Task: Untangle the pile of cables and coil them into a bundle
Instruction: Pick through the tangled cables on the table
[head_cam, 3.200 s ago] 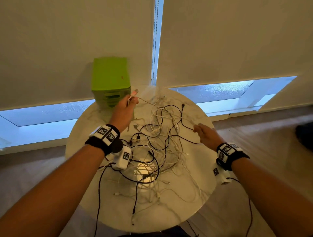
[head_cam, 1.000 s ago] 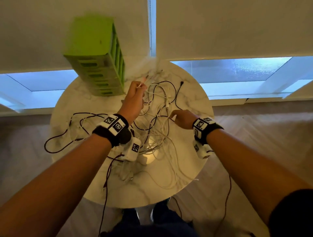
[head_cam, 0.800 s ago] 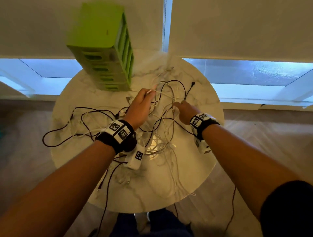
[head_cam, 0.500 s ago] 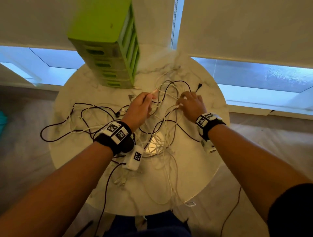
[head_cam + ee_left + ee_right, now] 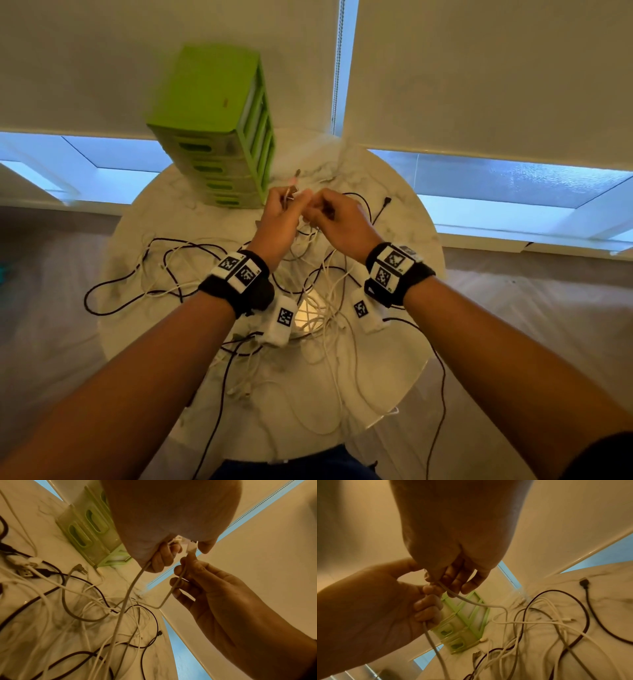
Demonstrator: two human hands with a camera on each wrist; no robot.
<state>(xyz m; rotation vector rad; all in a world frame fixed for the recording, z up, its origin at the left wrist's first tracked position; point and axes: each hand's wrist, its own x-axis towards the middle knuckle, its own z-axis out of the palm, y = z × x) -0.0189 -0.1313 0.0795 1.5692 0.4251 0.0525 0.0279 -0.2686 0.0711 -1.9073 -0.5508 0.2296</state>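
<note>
While cables (image 5: 318, 308) sprawl, both hands pinch one white cable (image 5: 130, 588).

Both forearms are reaching forward and converging, each wrist wearing a black band with square printed markers. The left hand (image 5: 281, 215) is curling its fingers into a pinch, thumb against forefinger. The right hand (image 5: 337, 219) is meeting it, almost knuckle to knuckle (fingertips nearly touching), its fingers bending inward in a pinch of its own.
</note>
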